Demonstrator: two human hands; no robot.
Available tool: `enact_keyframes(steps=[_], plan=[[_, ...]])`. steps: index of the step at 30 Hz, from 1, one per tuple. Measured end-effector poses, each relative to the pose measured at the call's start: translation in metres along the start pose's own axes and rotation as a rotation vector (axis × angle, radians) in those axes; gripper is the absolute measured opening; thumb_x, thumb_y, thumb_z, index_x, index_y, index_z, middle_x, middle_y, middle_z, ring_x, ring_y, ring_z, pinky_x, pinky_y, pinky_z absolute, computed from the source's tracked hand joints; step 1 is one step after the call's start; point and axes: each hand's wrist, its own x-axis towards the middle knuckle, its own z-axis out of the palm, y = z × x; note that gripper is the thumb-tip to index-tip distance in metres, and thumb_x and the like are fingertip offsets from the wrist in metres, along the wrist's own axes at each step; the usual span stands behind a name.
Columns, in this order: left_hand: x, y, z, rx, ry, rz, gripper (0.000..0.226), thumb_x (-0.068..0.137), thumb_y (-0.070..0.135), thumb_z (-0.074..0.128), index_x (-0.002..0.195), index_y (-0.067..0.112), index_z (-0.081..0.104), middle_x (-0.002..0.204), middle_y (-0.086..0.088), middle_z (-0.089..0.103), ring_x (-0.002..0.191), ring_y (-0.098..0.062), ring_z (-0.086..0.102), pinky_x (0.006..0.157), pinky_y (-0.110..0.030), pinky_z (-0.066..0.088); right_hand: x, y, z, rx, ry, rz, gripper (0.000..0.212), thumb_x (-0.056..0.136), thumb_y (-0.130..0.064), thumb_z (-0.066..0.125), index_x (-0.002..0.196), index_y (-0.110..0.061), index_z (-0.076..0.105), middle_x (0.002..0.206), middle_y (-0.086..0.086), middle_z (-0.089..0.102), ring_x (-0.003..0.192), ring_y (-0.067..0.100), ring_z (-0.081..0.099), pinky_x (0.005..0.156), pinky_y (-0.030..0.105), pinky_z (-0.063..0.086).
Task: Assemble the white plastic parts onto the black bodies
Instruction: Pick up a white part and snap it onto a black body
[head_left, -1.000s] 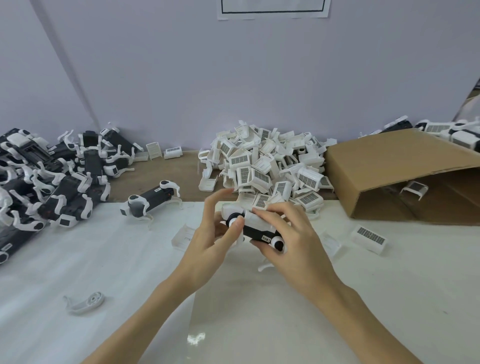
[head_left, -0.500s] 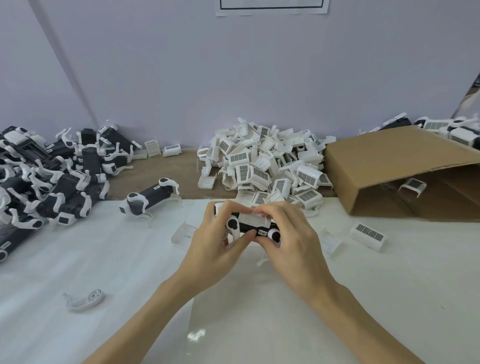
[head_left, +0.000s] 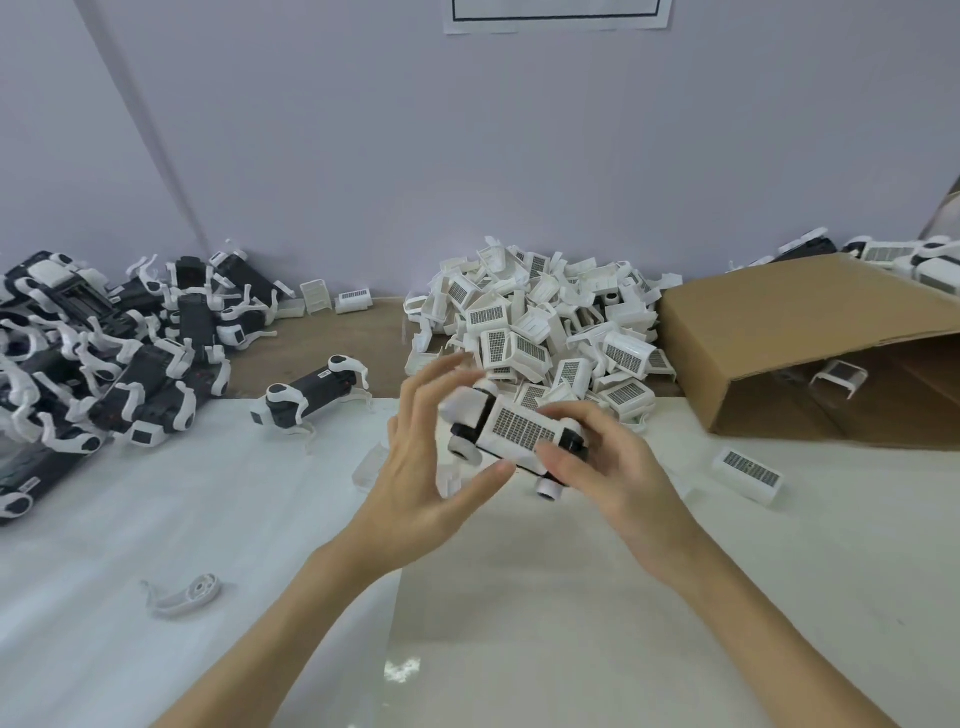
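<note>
one black body (head_left: 511, 434) with its white part sits in the right hand's (head_left: 618, 467) curled grip, left hand (head_left: 421, 467) wide beside it.

White-sheeted table (head_left: 779, 597) under white part heap (head_left: 545, 332), black bodies (head_left: 104, 374), cardboard box (head_left: 789, 322).

I see a lilac wall (head_left: 363, 156) beyond my hands, a paper sheet (head_left: 556, 15) pinned high, white tabletop (head_left: 519, 597) beneath.

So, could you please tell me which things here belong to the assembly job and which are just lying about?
In the job:
black body with white cover, held by right hand
left hand
white parts pile
black bodies heap

Lying about:
cardboard box
wall paper
</note>
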Motion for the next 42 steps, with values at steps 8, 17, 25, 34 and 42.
enact_keyframes(steps=[8, 17, 25, 34, 42], plan=[[0.003, -0.004, -0.003, -0.271, 0.057, -0.273, 0.040, 0.094, 0.032, 0.077, 0.129, 0.024, 0.059, 0.119, 0.010, 0.070, 0.118, -0.014, 0.066, 0.092, -0.018, 0.051, -0.006, 0.006, 0.008, -0.681, 0.117, -0.324, 0.044, 0.091, -0.042, 0.076, 0.130, -0.027, 0.063, 0.122, -0.015, 0.064, 0.120, 0.006, 0.054, 0.111, 0.038, 0.037], [0.003, 0.002, -0.003, -0.344, 0.055, -0.272, 0.031, 0.092, 0.025, 0.077, 0.114, 0.017, 0.057, 0.111, -0.004, 0.074, 0.112, -0.028, 0.068, 0.100, -0.043, 0.053, -0.006, 0.002, 0.012, -0.595, 0.118, -0.258, 0.029, 0.092, -0.021, 0.080, 0.119, -0.022, 0.068, 0.111, -0.015, 0.068, 0.108, 0.013, 0.060, 0.097, 0.035, 0.047], [0.003, 0.004, -0.002, -0.346, 0.045, -0.370, 0.039, 0.093, 0.040, 0.074, 0.129, 0.029, 0.063, 0.114, 0.010, 0.072, 0.111, -0.021, 0.066, 0.098, -0.034, 0.054, -0.011, 0.006, 0.021, -0.367, 0.036, -0.147, 0.034, 0.103, -0.033, 0.064, 0.136, -0.036, 0.057, 0.103, -0.007, 0.070, 0.109, 0.016, 0.068, 0.105, 0.018, 0.041], [0.006, 0.001, -0.008, -0.366, 0.033, -0.433, 0.031, 0.095, 0.049, 0.069, 0.123, 0.035, 0.071, 0.110, 0.003, 0.074, 0.104, -0.022, 0.067, 0.094, -0.031, 0.053, -0.005, -0.001, 0.022, -0.108, 0.049, 0.019, 0.033, 0.097, -0.042, 0.067, 0.128, -0.034, 0.064, 0.074, 0.004, 0.057, 0.077, 0.017, 0.064, 0.079, 0.020, 0.051], [0.007, 0.002, 0.002, -0.441, -0.005, -0.539, 0.017, 0.103, 0.033, 0.071, 0.119, 0.027, 0.072, 0.107, -0.006, 0.077, 0.092, -0.014, 0.066, 0.075, -0.013, 0.050, -0.005, -0.002, 0.021, 0.174, 0.002, 0.348, 0.056, 0.075, -0.041, 0.085, 0.126, -0.028, 0.068, 0.083, 0.006, 0.065, 0.077, 0.021, 0.070, 0.081, 0.042, 0.064]])
